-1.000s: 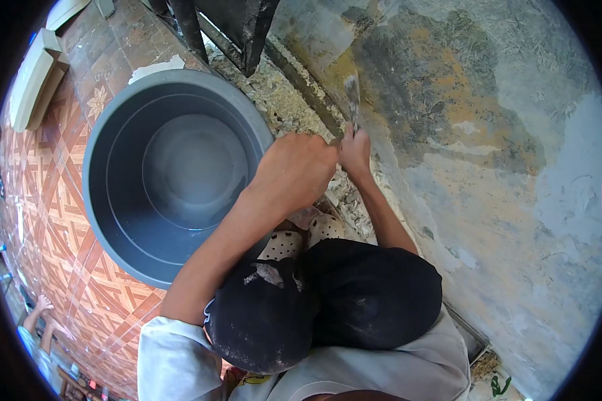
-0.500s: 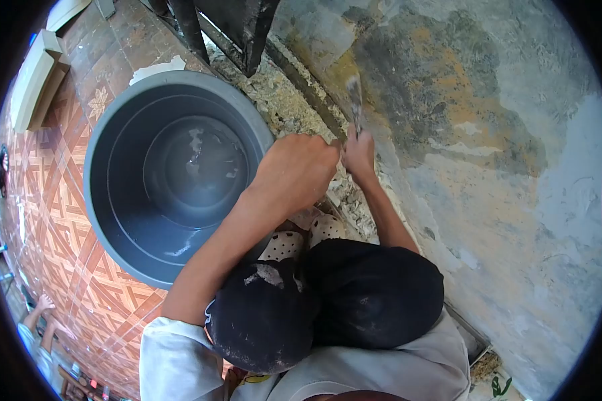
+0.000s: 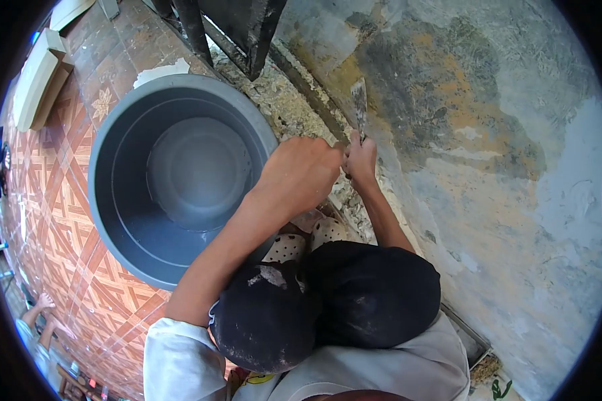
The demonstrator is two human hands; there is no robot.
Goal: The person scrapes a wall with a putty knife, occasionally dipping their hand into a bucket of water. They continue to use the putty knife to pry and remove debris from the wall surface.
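Observation:
My right hand [image 3: 360, 160] is wrapped round a putty knife [image 3: 359, 107], its metal blade pointing up and away over the edge of the wall. Close beside it, my left hand [image 3: 301, 172] is closed in a fist, back of the hand upward. Whatever its fingers hold, if anything, is hidden; the putty knife's handle end is also out of sight. Below both hands runs a rough strip of broken plaster [image 3: 294, 110] along the wall's foot. The wall [image 3: 448, 93] is grey, with dark and ochre patches.
A large grey tub [image 3: 104, 220] with what looks like shallow water stands left of my left arm. A dark metal frame [image 3: 257, 40] rises at the top. Pale stacked pieces [image 3: 40, 80] lie on the tiled floor [image 3: 53, 200]. Another person's hand [image 3: 45, 302] shows at lower left.
The putty knife's blade, blurred before, now shows sharply with its flat face more in view. It has shifted slightly right and down. The bright reflections in the tub have faded.

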